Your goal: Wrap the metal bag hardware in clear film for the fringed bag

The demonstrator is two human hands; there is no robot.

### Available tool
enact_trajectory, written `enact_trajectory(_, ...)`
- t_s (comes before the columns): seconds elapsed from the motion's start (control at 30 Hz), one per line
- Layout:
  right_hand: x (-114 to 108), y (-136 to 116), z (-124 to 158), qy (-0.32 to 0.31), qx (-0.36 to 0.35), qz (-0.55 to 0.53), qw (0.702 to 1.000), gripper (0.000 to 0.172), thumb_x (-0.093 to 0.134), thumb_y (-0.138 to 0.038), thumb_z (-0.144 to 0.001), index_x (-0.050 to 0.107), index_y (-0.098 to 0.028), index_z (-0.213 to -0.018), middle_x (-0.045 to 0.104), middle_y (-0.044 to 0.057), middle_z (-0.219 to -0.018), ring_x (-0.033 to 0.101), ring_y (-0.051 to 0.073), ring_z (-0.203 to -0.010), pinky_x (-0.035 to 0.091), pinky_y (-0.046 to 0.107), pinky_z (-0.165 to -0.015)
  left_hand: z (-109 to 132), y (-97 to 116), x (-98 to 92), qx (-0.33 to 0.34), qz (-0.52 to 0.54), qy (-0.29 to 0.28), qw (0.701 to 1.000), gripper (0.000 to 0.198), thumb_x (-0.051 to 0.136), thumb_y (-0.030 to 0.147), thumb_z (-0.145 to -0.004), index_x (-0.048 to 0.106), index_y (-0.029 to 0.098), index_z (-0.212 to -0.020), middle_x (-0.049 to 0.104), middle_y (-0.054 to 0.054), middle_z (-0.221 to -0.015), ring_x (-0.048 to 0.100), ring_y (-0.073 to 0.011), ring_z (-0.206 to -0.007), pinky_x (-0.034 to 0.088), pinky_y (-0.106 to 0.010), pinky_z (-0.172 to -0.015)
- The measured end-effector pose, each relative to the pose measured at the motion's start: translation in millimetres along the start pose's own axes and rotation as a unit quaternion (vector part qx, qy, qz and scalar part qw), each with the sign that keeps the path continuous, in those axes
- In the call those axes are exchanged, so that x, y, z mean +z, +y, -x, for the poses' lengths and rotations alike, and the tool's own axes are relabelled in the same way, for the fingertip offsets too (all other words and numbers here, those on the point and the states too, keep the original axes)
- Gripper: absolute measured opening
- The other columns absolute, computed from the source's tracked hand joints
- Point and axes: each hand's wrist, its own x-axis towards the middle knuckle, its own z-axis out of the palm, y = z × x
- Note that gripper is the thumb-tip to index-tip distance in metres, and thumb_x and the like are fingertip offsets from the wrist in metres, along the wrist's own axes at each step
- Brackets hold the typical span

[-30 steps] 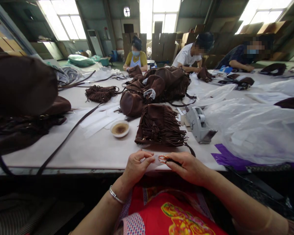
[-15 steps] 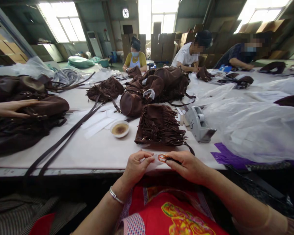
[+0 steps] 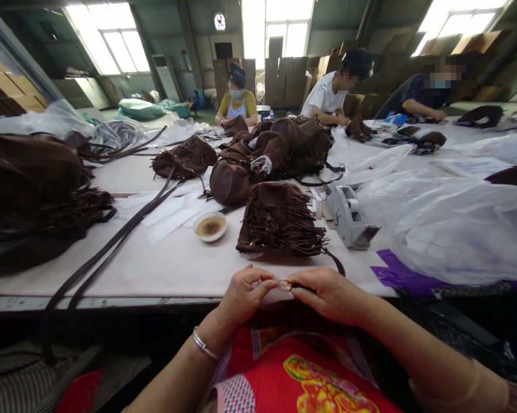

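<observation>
At the table's near edge, my left hand (image 3: 250,289) pinches a thin, whitish see-through wrap between thumb and fingertips. My right hand (image 3: 327,292) is closed on a dark strap end with a shiny gold-coloured metal buckle (image 3: 288,281) at its tip. The wrap touches the buckle, and my fingertips partly hide both. Just beyond my hands lies a brown fringed bag (image 3: 279,221), whose strap (image 3: 336,262) runs down toward my right hand.
A white bowl of brownish liquid (image 3: 210,226) stands left of the bag, beside white paper strips (image 3: 168,221). A grey tape dispenser (image 3: 351,219) and clear plastic bags (image 3: 447,223) are to the right. More brown bags (image 3: 284,143) are piled behind. Several co-workers sit across the table.
My left hand has moved right, bringing the wrap against the buckle, which shows less now. At far left, another person's hand has gone from view and the brown bag there has shifted left.
</observation>
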Motion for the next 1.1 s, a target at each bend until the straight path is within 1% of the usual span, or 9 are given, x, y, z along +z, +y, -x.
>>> enact_trajectory(0.1, 1, -1, 0, 0.003, 0.005, 0.043, 0.999, 0.024, 0.050, -0.030, -0.098, 0.072, -0.021, -0.100, 0.074, 0.006, -0.085, 0.067, 0.018, -0.076, 0.046, 0.025, -0.070, 0, 4, 0.6, -0.002, 0.003, -0.012, 1.000, 0.017, 0.066, 0.032, -0.087, 0.079, 0.021, -0.084, 0.076, -0.005, -0.084, 0.067, -0.0183, -0.080, 0.050, -0.027, -0.077)
enact_trajectory(0.2, 1, -2, 0, 0.029, 0.013, 0.054, 0.998, 0.024, 0.051, -0.030, -0.097, 0.072, -0.021, -0.100, 0.074, 0.007, -0.084, 0.067, 0.019, -0.076, 0.047, 0.026, -0.070, 1, 1, -0.5, -0.037, 0.040, -0.017, 0.998, 0.018, 0.065, 0.032, -0.087, 0.078, 0.020, -0.085, 0.076, -0.004, -0.085, 0.067, -0.0178, -0.081, 0.050, -0.026, -0.077)
enact_trajectory(0.33, -2, -3, 0, 0.069, 0.016, 0.022, 0.997, 0.027, 0.049, -0.035, -0.099, 0.072, -0.022, -0.109, 0.075, 0.007, -0.089, 0.068, 0.020, -0.081, 0.049, 0.027, -0.074, 3, -9, -5.3, -0.088, 0.102, 0.015, 0.991, 0.019, 0.068, 0.034, -0.084, 0.077, 0.017, -0.083, 0.076, -0.005, -0.083, 0.068, -0.0181, -0.077, 0.051, -0.026, -0.074)
enact_trajectory(0.4, -5, -5, 1, 0.074, 0.011, 0.003, 0.997, 0.028, 0.049, -0.036, -0.099, 0.071, -0.023, -0.111, 0.075, 0.006, -0.091, 0.068, 0.019, -0.081, 0.050, 0.027, -0.075, 4, -12, -7.6, -0.097, 0.128, 0.031, 0.987, 0.020, 0.071, 0.036, -0.082, 0.077, 0.017, -0.085, 0.077, -0.007, -0.090, 0.069, -0.0198, -0.082, 0.053, -0.027, -0.077)
enact_trajectory(0.53, -7, -11, 2, 0.066, -0.005, -0.009, 0.998, 0.028, 0.049, -0.035, -0.100, 0.070, -0.023, -0.114, 0.075, 0.007, -0.095, 0.069, 0.019, -0.082, 0.050, 0.027, -0.077, 5, -11, -9.4, -0.093, 0.161, 0.041, 0.982, 0.020, 0.074, 0.036, -0.079, 0.077, 0.017, -0.084, 0.076, -0.009, -0.103, 0.069, -0.0225, -0.095, 0.053, -0.032, -0.089)
enact_trajectory(0.77, -11, -13, 4, 0.065, -0.012, -0.011, 0.998, 0.029, 0.048, -0.031, -0.100, 0.067, -0.023, -0.119, 0.074, 0.006, -0.103, 0.069, 0.019, -0.088, 0.049, 0.027, -0.080, 6, -8, -8.7, -0.087, 0.183, 0.050, 0.978, 0.016, 0.075, 0.033, -0.078, 0.074, 0.017, -0.077, 0.075, -0.010, -0.106, 0.068, -0.0235, -0.100, 0.049, -0.035, -0.096)
enact_trajectory(0.93, -11, -13, 7, 0.063, -0.014, -0.012, 0.998, 0.027, 0.050, -0.032, -0.099, 0.069, -0.023, -0.116, 0.075, 0.007, -0.098, 0.069, 0.019, -0.085, 0.050, 0.027, -0.079, 6, -8, -6.6, -0.083, 0.198, 0.055, 0.975, 0.015, 0.076, 0.031, -0.079, 0.072, 0.017, -0.076, 0.074, -0.010, -0.110, 0.067, -0.0241, -0.104, 0.046, -0.037, -0.100)
enact_trajectory(1.1, -10, -13, 7, 0.075, -0.017, -0.022, 0.997, 0.025, 0.052, -0.033, -0.098, 0.072, -0.023, -0.110, 0.075, 0.006, -0.093, 0.069, 0.018, -0.080, 0.050, 0.025, -0.077, 5, -8, -3.4, -0.076, 0.204, 0.056, 0.974, 0.015, 0.076, 0.030, -0.079, 0.070, 0.017, -0.077, 0.073, -0.011, -0.112, 0.065, -0.0257, -0.111, 0.044, -0.038, -0.102)
